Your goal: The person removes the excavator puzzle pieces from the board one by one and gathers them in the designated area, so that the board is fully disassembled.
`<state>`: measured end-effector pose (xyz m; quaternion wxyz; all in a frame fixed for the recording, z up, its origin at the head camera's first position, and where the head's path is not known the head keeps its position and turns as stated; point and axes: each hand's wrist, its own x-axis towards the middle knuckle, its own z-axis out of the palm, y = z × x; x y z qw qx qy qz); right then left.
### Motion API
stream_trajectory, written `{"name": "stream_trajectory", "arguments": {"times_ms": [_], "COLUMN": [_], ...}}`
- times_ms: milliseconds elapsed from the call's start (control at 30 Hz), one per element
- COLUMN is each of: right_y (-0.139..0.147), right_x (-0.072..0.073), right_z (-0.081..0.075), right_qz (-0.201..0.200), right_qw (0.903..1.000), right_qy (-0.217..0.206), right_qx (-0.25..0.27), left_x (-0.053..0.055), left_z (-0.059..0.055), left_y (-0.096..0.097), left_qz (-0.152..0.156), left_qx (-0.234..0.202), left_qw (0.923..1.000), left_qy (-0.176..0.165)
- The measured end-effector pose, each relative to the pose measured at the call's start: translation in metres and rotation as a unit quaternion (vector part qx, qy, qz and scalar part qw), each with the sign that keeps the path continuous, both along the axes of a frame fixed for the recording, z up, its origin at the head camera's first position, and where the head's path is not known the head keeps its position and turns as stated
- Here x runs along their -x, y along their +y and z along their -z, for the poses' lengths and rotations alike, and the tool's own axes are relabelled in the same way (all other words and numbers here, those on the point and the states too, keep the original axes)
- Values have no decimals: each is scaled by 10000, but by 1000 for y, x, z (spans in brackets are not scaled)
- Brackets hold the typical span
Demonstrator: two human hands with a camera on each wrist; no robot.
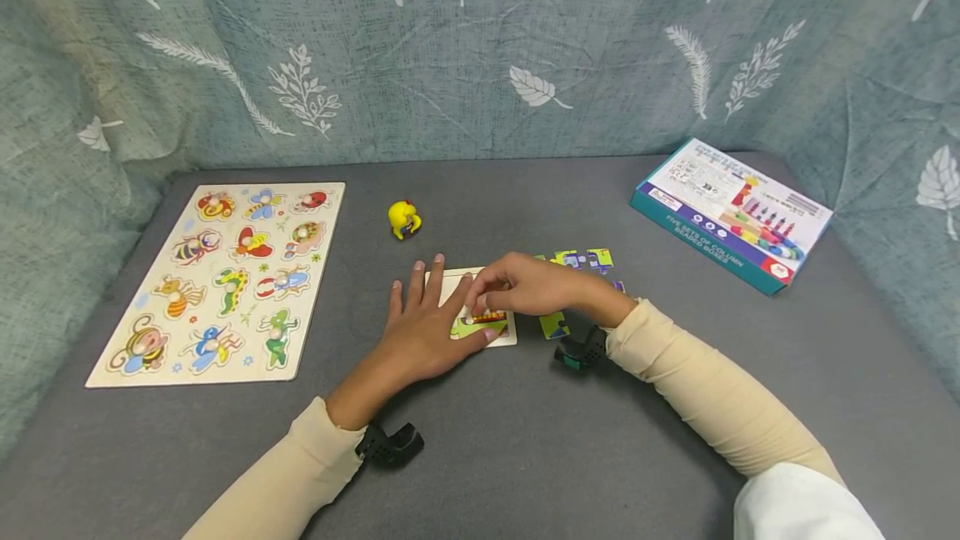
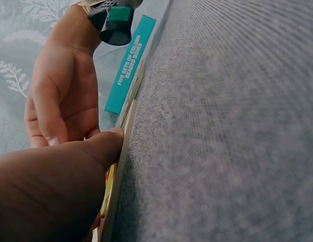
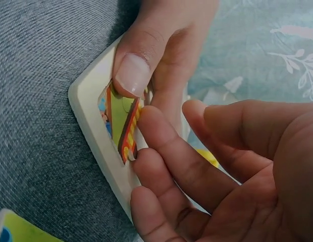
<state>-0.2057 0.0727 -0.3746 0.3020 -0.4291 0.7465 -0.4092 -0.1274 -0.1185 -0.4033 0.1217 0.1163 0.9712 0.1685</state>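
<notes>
A small jigsaw board (image 1: 510,333) with a pale frame and a colourful picture lies on the grey table. My left hand (image 1: 427,332) rests on its left side with fingers spread, the thumb pressing the picture near the frame. Over the board, my right hand (image 1: 528,283) has bent fingers. In the right wrist view, its fingertips (image 3: 154,121) touch the edge of a green, red and yellow puzzle piece (image 3: 118,118). Its thumb and index finger are close together, with nothing visible between them. Loose puzzle pieces (image 1: 555,325) lie right of the board, partly hidden by the right hand.
A large wooden insect puzzle board (image 1: 251,273) lies at the left. Beyond the small board stands a yellow toy figure (image 1: 403,219). A teal and white box (image 1: 731,215) sits at the back right, before a leaf-patterned cloth (image 1: 480,57).
</notes>
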Motion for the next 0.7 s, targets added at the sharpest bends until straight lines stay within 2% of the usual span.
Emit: {"name": "stream_trajectory", "arguments": {"times_ms": [133,700], "right_y": [-2,-3], "right_x": [1,2], "right_z": [0,-3], "right_qz": [-42,-263], "right_qw": [9999,9996], "right_qy": [99,42], "right_qx": [-22,-10], "left_x": [0,1], "left_z": [1,-1], "left_y": [0,1], "left_qz": [20,-69], "left_qx": [29,21], "left_qw": [10000,10000], "left_qy": [15,-27]}}
